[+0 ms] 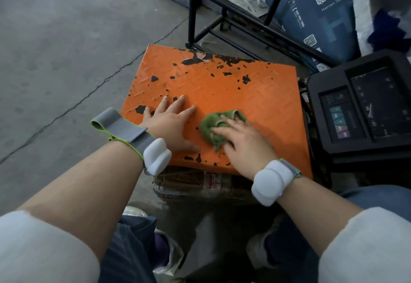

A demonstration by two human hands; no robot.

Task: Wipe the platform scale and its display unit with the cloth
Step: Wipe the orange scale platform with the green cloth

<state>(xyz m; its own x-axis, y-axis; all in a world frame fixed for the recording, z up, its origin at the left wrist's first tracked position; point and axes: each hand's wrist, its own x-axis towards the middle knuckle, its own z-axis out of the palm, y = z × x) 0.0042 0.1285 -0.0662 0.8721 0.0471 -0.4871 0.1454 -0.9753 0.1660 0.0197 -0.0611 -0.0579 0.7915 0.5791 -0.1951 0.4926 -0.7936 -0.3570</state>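
Note:
The platform scale (233, 82) has an orange tread-plate top with black patches where paint has chipped off. My left hand (171, 124) lies flat on its near left part with fingers spread. My right hand (242, 142) presses a crumpled green cloth (213, 131) onto the plate near its front edge, fingers extended over the cloth. The black display unit (364, 107) with a dark screen and coloured keys lies just right of the platform.
A black metal rack (213, 22) stands behind the scale, with a dark blue printed box (315, 15) and a white foam box (382, 4) at the back right. Bare concrete floor (66, 49) spreads to the left. Cardboard (200, 185) lies under the platform's front edge.

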